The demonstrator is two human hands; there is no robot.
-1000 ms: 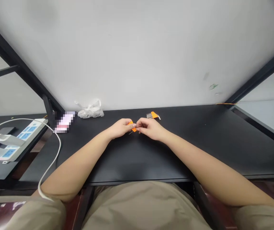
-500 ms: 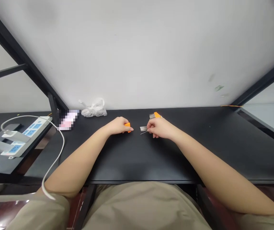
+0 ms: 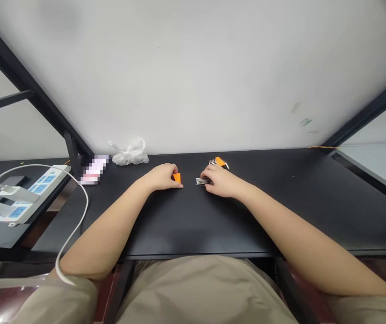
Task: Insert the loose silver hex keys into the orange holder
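My left hand (image 3: pixel 161 177) rests on the black desk (image 3: pixel 280 211) and pinches a small orange plastic piece (image 3: pixel 177 177) at its fingertips. A little to the right, my right hand (image 3: pixel 220 181) is closed over a small comb-like bundle of thin metal pins (image 3: pixel 203 181), whose ends stick out left of the fingers. Just beyond that hand lies a second orange piece (image 3: pixel 219 161) with metal tines (image 3: pixel 212 162), apart from both hands. A narrow gap of desk separates my hands.
A white power strip (image 3: pixel 34 193) with a white cable (image 3: pixel 85 211) sits at the left on a lower surface. A white plastic bag (image 3: pixel 130 154) and a pixelated object (image 3: pixel 94 169) lie at the desk's far edge, against a white wall.
My hands, together over the orange piece a second ago, have moved apart. The metal pins now sit in my right hand, away from the orange piece, which stays in my left hand.
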